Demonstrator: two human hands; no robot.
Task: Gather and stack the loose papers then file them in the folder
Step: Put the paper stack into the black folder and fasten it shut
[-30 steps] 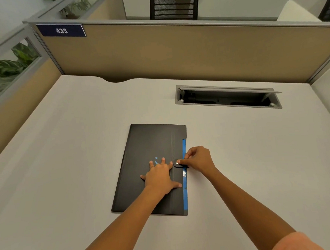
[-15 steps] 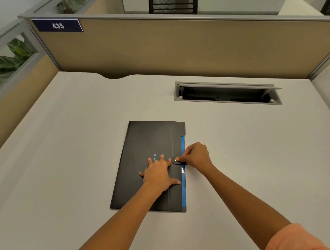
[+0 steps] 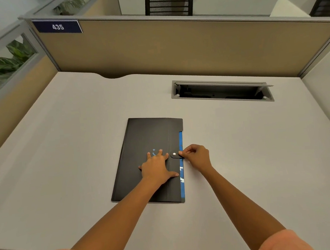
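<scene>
My left hand (image 3: 157, 167) presses flat on closed folder (image 3: 147, 141); right hand (image 3: 196, 155) grip pinches its snap tab (image 3: 175, 155).

Black folder (image 3: 147, 137) lying closed and flat on desk, blue edge showing along right side, snap tab over it

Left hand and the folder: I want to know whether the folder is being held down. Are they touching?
Touching. The head view shows the left hand lying flat on the black folder, fingers spread straight across its cover with no gap visible.
</scene>
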